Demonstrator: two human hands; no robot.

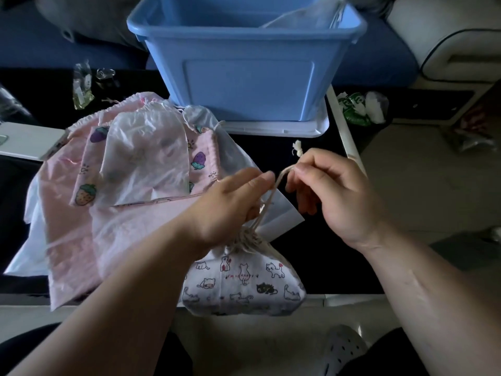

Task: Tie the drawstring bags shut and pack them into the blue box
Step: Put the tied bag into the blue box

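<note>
A white drawstring bag printed with cats stands at the table's near edge, its mouth gathered tight. Its beige cord rises from the mouth. My left hand grips the cord just above the gathered mouth. My right hand pinches a loop of the same cord higher up, the knotted cord end sticking out above its fingers. A pile of flat bags lies to the left: a translucent white one, a strawberry-print one and pink ones. The blue box stands behind, a white bag inside it.
The blue box sits on its white lid. Small clear packets lie at the back left on the dark table. A white flat object rests at the left edge. Green and white wrappers lie off to the right.
</note>
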